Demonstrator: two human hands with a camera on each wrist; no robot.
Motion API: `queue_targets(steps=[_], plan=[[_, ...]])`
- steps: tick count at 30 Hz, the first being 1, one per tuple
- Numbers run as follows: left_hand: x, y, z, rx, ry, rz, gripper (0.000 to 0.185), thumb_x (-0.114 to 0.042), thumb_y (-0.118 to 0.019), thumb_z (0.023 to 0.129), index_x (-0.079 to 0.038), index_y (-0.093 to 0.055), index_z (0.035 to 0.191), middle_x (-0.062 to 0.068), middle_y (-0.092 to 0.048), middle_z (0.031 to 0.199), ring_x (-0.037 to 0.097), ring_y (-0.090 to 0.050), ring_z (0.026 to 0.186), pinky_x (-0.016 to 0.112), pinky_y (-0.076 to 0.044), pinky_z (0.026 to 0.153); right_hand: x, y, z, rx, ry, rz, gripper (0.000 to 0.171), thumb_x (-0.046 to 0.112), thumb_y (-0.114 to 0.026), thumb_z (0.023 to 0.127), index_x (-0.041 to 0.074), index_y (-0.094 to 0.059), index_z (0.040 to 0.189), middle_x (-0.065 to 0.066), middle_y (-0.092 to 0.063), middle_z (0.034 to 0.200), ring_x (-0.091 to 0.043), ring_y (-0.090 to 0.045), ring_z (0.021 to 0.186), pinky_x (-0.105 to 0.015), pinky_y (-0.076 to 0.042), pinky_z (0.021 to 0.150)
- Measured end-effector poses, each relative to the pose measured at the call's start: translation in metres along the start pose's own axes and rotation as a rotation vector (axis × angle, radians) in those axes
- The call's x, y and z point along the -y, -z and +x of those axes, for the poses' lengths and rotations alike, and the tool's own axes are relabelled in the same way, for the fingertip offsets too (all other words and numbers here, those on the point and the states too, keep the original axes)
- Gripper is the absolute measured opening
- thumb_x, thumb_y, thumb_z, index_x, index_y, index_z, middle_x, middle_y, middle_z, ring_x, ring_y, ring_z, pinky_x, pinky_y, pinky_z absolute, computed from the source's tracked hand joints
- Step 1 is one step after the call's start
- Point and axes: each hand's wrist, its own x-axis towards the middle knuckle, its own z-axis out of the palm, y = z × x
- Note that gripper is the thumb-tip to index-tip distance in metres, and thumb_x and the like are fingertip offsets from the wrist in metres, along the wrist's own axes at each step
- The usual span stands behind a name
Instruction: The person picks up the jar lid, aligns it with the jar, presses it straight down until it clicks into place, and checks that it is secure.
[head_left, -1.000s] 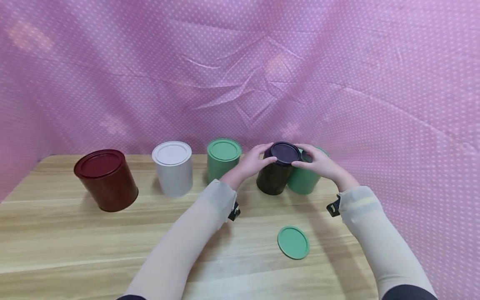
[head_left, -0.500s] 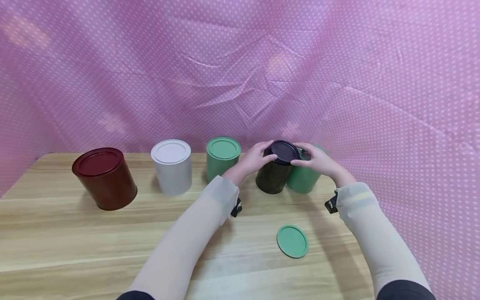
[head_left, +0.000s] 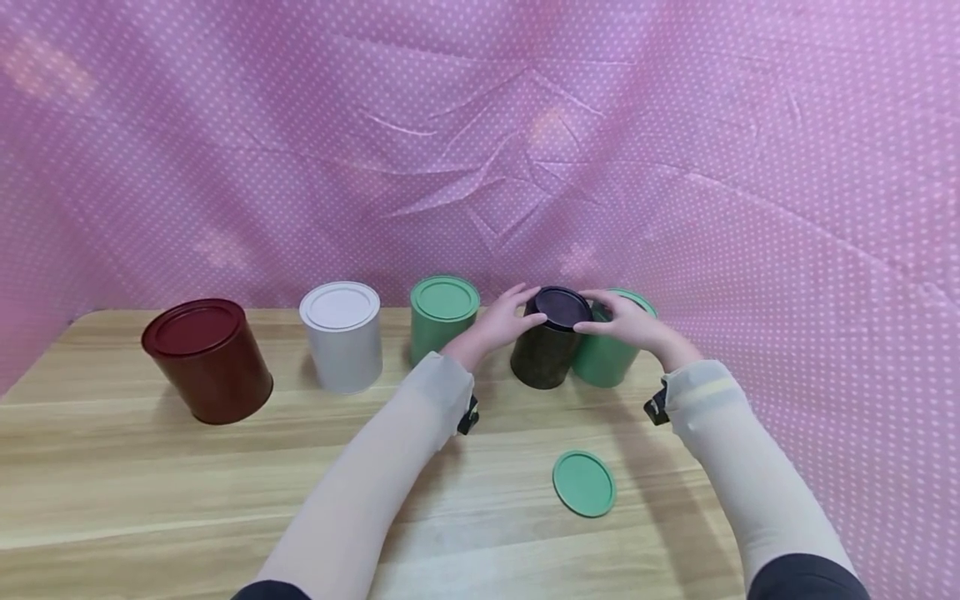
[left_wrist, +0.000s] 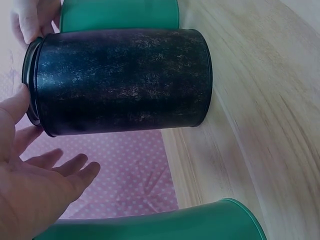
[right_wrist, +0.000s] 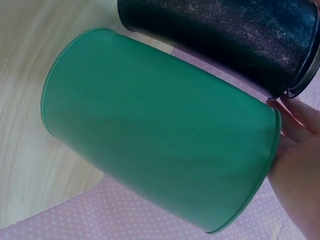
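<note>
In the head view a dark, mottled can [head_left: 542, 358] stands upright at the back right. Its black lid [head_left: 562, 308] sits at the top, with a narrow uneven gap under its rim in the left wrist view. My left hand [head_left: 497, 327] holds the lid's left edge between thumb and index finger, the other fingers spread. From the right, my right hand [head_left: 630, 323] grips the opposite edge with thumb and fingertips. Just beside the dark can is a green can [right_wrist: 160, 130], its top partly hidden by my right hand.
A loose green lid [head_left: 584, 483] lies flat on the wooden table [head_left: 187, 500] in front. Left of my hands stand a lidded green can [head_left: 444, 321], a white can [head_left: 342, 337] and a dark red can [head_left: 213, 362]. A pink dotted cloth [head_left: 480, 150] hangs behind.
The black lid has shifted slightly left over the dark can and lies more squarely above it. My right hand has moved a little left with it; the left hand has barely moved.
</note>
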Motion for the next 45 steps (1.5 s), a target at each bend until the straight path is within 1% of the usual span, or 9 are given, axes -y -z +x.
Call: queue_targets(steps=[4, 8, 11, 15, 18, 26, 30, 40, 45], plan=[[0.0016, -0.001, 0.0002, 0.017, 0.011, -0.013, 0.061, -0.034, -0.056, 0.098, -0.019, -0.031, 0.152, 0.01, -0.031, 0.157, 0.027, -0.029, 0.145, 0.043, -0.025, 0.119, -0.0014, -0.0016, 0.0012, 0.014, -0.019, -0.032, 0.07, 0.032, -0.067, 0.091, 0.004, -0.037, 0.148, -0.024, -0.036, 0.151, -0.042, -0.03, 0.141, -0.057, -0.026, 0.115], [0.0029, -0.0017, 0.001, 0.031, 0.011, -0.016, 0.062, -0.034, -0.056, 0.098, -0.019, -0.03, 0.153, 0.01, -0.034, 0.156, 0.027, -0.031, 0.144, 0.043, -0.026, 0.119, -0.0025, -0.002, 0.0016, 0.018, -0.045, -0.073, 0.073, 0.036, -0.066, 0.091, 0.004, -0.034, 0.149, -0.027, -0.026, 0.155, -0.044, -0.018, 0.145, -0.06, -0.02, 0.116], [0.0032, -0.0018, 0.0023, 0.035, 0.009, -0.017, 0.062, -0.033, -0.056, 0.098, -0.018, -0.03, 0.153, 0.01, -0.034, 0.156, 0.027, -0.031, 0.144, 0.043, -0.026, 0.119, -0.0037, -0.0017, 0.0023, 0.014, -0.058, -0.085, 0.072, 0.036, -0.066, 0.092, 0.004, -0.035, 0.149, -0.028, -0.022, 0.156, -0.044, -0.011, 0.147, -0.06, -0.016, 0.117], [0.0028, -0.0022, 0.0038, 0.046, 0.024, -0.013, 0.063, -0.035, -0.055, 0.099, -0.019, -0.029, 0.153, 0.009, -0.033, 0.157, 0.027, -0.031, 0.144, 0.044, -0.027, 0.118, -0.0044, -0.0013, 0.0018, 0.01, -0.056, -0.087, 0.072, 0.036, -0.066, 0.091, 0.005, -0.036, 0.148, -0.026, -0.025, 0.155, -0.044, -0.012, 0.147, -0.06, -0.015, 0.117], [0.0023, -0.0021, 0.0038, 0.057, 0.024, -0.011, 0.063, -0.035, -0.054, 0.099, -0.018, -0.029, 0.153, 0.01, -0.032, 0.157, 0.029, -0.031, 0.144, 0.045, -0.027, 0.118, -0.0051, -0.0017, 0.001, 0.011, -0.063, -0.093, 0.072, 0.036, -0.065, 0.092, 0.005, -0.035, 0.149, -0.027, -0.024, 0.156, -0.044, -0.011, 0.147, -0.06, -0.015, 0.117], [0.0056, -0.0016, 0.0033, 0.044, -0.005, -0.031, 0.062, -0.033, -0.056, 0.098, -0.012, -0.033, 0.152, 0.013, -0.035, 0.155, 0.03, -0.034, 0.142, 0.043, -0.029, 0.118, -0.0067, -0.0035, 0.0015, 0.024, -0.094, -0.069, 0.074, 0.042, -0.063, 0.092, 0.007, -0.034, 0.15, -0.025, -0.008, 0.16, -0.043, -0.006, 0.148, -0.062, -0.014, 0.117], [0.0061, -0.001, 0.0029, 0.049, -0.005, -0.032, 0.062, -0.033, -0.056, 0.098, -0.013, -0.033, 0.151, 0.012, -0.035, 0.155, 0.03, -0.035, 0.142, 0.042, -0.029, 0.118, -0.0068, -0.0038, 0.0023, 0.023, -0.092, -0.067, 0.073, 0.041, -0.063, 0.092, 0.007, -0.034, 0.15, -0.024, -0.008, 0.16, -0.042, -0.005, 0.148, -0.061, -0.013, 0.117], [0.0072, -0.0017, 0.0037, 0.047, 0.062, -0.03, 0.062, -0.039, -0.055, 0.097, -0.02, -0.033, 0.152, 0.008, -0.033, 0.157, 0.028, -0.034, 0.143, 0.042, -0.028, 0.118, -0.0058, -0.0035, 0.0021, 0.012, -0.091, -0.078, 0.072, 0.041, -0.064, 0.092, 0.008, -0.036, 0.15, -0.022, -0.011, 0.16, -0.04, -0.007, 0.149, -0.062, -0.013, 0.117], [0.0071, -0.0044, 0.0051, 0.027, 0.072, -0.009, 0.062, -0.041, -0.055, 0.097, -0.021, -0.034, 0.152, 0.008, -0.034, 0.156, 0.027, -0.034, 0.143, 0.042, -0.028, 0.118, -0.0072, -0.0035, 0.0026, 0.008, -0.08, -0.087, 0.071, 0.042, -0.064, 0.092, 0.009, -0.037, 0.149, -0.018, -0.025, 0.158, -0.037, -0.006, 0.149, -0.061, -0.012, 0.118]])
